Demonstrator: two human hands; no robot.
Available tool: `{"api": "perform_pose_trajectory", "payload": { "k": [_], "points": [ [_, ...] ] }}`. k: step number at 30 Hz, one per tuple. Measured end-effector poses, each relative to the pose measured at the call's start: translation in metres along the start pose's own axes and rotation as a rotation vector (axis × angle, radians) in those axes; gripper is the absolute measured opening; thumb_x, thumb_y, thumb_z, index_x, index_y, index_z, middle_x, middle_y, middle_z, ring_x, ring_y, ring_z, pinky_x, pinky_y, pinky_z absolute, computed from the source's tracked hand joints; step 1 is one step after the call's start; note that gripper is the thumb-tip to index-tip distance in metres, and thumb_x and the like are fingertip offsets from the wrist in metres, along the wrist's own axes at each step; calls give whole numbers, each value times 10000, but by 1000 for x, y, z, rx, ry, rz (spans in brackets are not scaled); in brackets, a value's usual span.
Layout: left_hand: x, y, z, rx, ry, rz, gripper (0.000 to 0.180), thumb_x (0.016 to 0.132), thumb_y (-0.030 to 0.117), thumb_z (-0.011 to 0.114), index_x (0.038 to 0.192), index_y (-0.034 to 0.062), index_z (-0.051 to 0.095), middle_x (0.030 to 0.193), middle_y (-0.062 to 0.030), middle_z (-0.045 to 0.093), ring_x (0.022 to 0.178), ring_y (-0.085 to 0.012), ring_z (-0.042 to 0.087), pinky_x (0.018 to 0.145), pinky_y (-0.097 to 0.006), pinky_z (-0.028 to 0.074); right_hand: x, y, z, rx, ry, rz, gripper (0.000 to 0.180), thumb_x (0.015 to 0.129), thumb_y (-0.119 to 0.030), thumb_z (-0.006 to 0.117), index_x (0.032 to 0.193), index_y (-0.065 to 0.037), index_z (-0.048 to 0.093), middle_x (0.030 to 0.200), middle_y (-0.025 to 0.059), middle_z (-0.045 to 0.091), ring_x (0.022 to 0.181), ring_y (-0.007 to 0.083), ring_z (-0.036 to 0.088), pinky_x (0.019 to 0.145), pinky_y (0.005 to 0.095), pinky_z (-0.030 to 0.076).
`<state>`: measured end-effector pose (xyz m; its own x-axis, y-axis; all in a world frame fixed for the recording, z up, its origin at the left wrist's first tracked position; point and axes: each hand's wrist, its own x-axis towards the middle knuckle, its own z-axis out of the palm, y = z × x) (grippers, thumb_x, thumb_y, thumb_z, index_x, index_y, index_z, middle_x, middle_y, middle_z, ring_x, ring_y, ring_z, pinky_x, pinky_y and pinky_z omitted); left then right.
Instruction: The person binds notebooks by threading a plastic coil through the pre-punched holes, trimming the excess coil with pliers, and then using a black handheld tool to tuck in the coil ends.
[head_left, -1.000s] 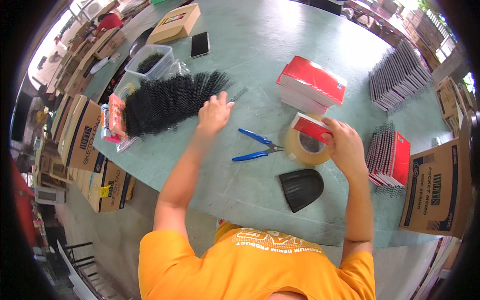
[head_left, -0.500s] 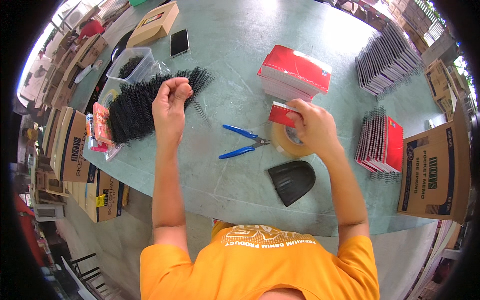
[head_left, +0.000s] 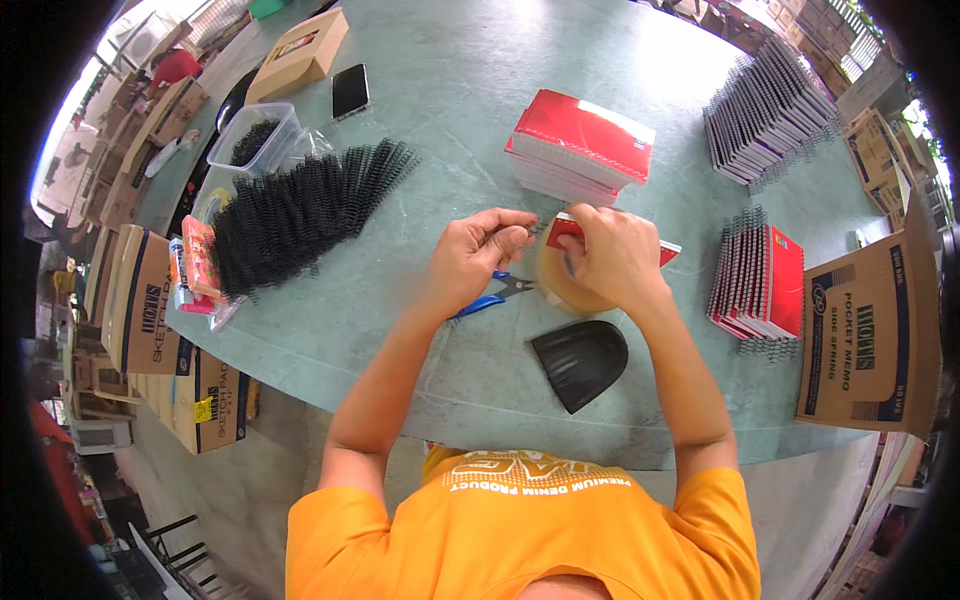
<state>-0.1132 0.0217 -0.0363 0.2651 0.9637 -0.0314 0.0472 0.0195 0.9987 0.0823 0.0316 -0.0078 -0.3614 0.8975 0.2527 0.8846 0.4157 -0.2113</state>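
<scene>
Over our green table (head_left: 430, 60), our right hand (head_left: 612, 258) grips a red notepad (head_left: 562, 231); our left hand (head_left: 474, 260) pinches a black spiral coil (head_left: 538, 228) beside the notepad's left end.

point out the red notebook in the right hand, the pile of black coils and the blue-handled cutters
red notebook (head_left: 560, 230): head view, on the cover's uncovered left part
pile of black coils (head_left: 300, 215): head view, on the middle of the heap
blue-handled cutters (head_left: 484, 303): head view, on the lower handle
</scene>
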Motion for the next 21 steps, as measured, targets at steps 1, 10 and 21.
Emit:
{"api": "perform_pose_trajectory", "payload": {
  "k": [1,10,21],
  "points": [
    [-1,1,2,-53,0,55,229,889,74,599,1097,-22,602,862,-46,661,762,-101,589,681,-241,473,0,-2,-1,-6,6,18,237,766,-286,658,715,-64,592,669,103,633,636,300,630,576,411,475],
    [-6,4,7,-166,63,61,192,851,60,654,1025,-18,639,854,-22,654,769,-85,575,697,-225,468,1,0,11,35,145,-34,225,769,-301,646,684,-93,624,642,84,630,620,283,628,576,391,481],
    [9,-1,34,542,442,554,130,845,127,670,890,5,660,712,-82,639,598,-141,582,564,-287,463,0,5,0,317,87,-26,143,780,-203,625,880,-105,655,738,96,660,688,290,638,600,401,483]
  ]
}}
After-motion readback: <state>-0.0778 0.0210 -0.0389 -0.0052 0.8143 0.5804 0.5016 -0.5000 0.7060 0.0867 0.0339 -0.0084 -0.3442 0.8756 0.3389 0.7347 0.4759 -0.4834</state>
